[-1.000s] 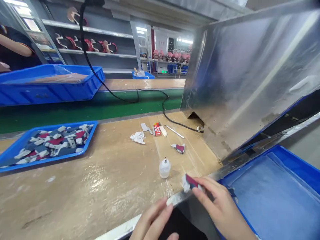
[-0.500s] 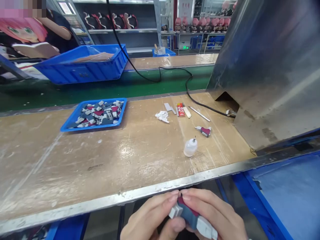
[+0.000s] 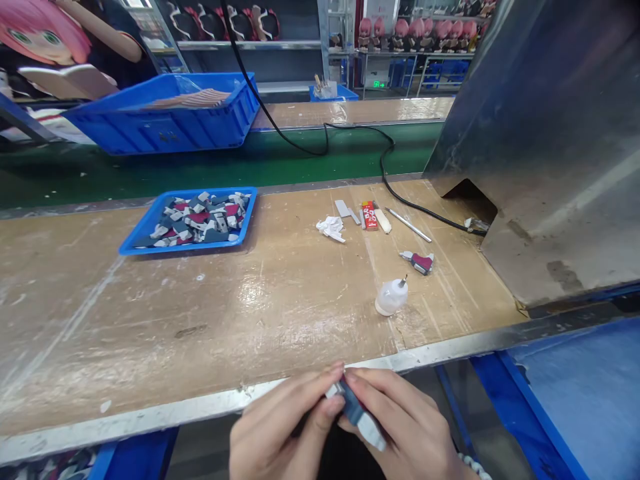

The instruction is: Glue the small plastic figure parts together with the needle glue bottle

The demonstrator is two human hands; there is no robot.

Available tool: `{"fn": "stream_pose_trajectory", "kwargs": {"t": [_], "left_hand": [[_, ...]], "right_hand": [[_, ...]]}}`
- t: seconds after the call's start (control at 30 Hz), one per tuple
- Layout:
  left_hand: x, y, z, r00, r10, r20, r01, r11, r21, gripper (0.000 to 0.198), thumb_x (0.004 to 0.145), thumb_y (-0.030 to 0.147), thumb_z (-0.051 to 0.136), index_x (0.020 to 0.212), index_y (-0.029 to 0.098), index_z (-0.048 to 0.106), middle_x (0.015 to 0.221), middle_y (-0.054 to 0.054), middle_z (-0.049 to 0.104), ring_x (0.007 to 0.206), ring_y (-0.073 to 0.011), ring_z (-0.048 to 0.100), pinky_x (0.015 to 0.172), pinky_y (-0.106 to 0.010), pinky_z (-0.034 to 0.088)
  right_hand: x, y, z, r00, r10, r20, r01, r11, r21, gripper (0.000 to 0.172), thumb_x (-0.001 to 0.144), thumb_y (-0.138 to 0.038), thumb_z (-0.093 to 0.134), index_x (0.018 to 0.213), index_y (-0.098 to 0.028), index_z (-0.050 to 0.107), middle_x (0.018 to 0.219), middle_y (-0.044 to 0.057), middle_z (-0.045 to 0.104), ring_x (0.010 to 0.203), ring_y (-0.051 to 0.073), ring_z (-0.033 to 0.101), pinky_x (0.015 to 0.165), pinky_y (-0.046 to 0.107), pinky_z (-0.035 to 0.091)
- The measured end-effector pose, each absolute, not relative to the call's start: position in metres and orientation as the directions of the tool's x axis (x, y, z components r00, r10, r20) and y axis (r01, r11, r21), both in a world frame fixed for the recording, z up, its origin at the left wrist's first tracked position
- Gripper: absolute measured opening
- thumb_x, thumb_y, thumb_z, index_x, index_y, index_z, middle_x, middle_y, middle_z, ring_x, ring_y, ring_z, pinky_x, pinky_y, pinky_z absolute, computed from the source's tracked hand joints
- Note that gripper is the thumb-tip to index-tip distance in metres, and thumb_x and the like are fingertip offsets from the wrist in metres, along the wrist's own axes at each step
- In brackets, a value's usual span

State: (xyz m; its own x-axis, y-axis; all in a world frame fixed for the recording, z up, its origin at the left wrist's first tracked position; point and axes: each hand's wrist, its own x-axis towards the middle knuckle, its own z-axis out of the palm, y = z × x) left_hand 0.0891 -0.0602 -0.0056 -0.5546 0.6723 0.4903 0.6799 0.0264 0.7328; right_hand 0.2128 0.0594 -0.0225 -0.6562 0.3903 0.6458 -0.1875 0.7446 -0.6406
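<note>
Both of my hands are closed on one small plastic part [image 3: 356,413], blue, dark red and white, held just in front of the bench's metal front edge. My left hand [image 3: 280,433] pinches its left end with fingertips and thumb. My right hand [image 3: 405,430] wraps its right end. A matching small part [image 3: 419,261] lies on the wooden bench [image 3: 200,320], beside a small translucent glue bottle [image 3: 393,298]. A blue tray [image 3: 145,246] with several similar parts sits at the bench's far left.
A crumpled white wipe [image 3: 331,227], a red packet [image 3: 369,215] and a thin metal rod [image 3: 410,225] lie near the bench's back. A big metal hood [image 3: 550,133] stands right; a blue bin [image 3: 595,393] below it. Beyond the green belt [image 3: 200,167] is a blue crate [image 3: 165,120] and another person's arm [image 3: 115,33].
The view swung left and down from the blue bin. My hands came together on the part and now hold it slightly higher, against the bench edge.
</note>
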Motion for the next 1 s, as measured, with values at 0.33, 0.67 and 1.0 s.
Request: {"fn": "stream_pose_trajectory", "kwargs": {"t": [0.33, 0.67, 1.0], "left_hand": [[0.035, -0.051, -0.020, -0.527, 0.778, 0.342, 0.689, 0.156, 0.708, 0.016, 0.100, 0.031, 0.055, 0.106, 0.027, 0.068, 0.105, -0.003, 0.073, 0.100, -0.0163, 0.071, 0.084, -0.022, 0.059], [0.048, -0.066, -0.034, -0.565, 0.705, 0.429, 0.782, 0.292, 0.551, 0.032, 0.099, 0.031, 0.057, 0.131, 0.025, 0.060, 0.115, -0.009, 0.069, 0.101, -0.0219, 0.071, 0.085, -0.030, 0.062], [0.048, -0.062, -0.047, -0.462, 0.553, 0.693, 0.886, 0.324, 0.332, 0.015, 0.093, 0.008, 0.068, 0.107, 0.012, 0.069, 0.101, -0.006, 0.076, 0.094, -0.0147, 0.073, 0.091, -0.024, 0.055]], "right_hand": [[0.220, 0.134, -0.030, -0.485, 0.831, 0.272, 0.463, 0.508, -0.727, 0.066, 0.085, -0.060, 0.068, 0.134, -0.022, 0.045, 0.116, 0.010, 0.059, 0.097, 0.025, 0.060, 0.085, 0.042, 0.054], [0.201, 0.135, -0.044, -0.627, 0.778, 0.043, 0.351, 0.332, -0.876, 0.040, 0.092, -0.045, 0.064, 0.125, -0.027, 0.049, 0.129, 0.007, 0.065, 0.122, 0.026, 0.060, 0.104, 0.043, 0.046], [0.241, 0.142, -0.068, -0.603, 0.734, 0.314, 0.221, 0.532, -0.818, 0.047, 0.083, -0.045, 0.076, 0.123, -0.028, 0.059, 0.113, 0.006, 0.073, 0.102, 0.026, 0.072, 0.077, 0.028, 0.060]]}}
